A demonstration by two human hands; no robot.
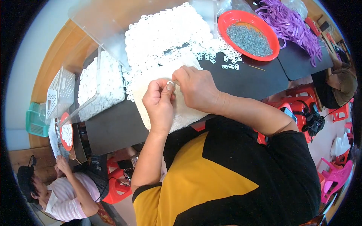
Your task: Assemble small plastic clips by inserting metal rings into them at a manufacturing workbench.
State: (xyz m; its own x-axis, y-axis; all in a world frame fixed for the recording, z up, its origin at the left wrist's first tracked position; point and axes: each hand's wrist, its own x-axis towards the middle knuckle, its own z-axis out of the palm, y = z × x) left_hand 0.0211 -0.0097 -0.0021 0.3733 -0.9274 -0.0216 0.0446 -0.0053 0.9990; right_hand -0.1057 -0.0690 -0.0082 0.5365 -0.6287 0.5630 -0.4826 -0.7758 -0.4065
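One white piece (169, 82), fingertip-held in left hand (158, 104), right hand (198, 89) alongside

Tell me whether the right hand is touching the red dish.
Apart: the head view shows dark tabletop lying plainly between the right hand and the red dish.

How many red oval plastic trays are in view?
2: one red oval plastic tray with small silvery pieces, upper right; another red tray with white pieces, far left. Others may be hidden.
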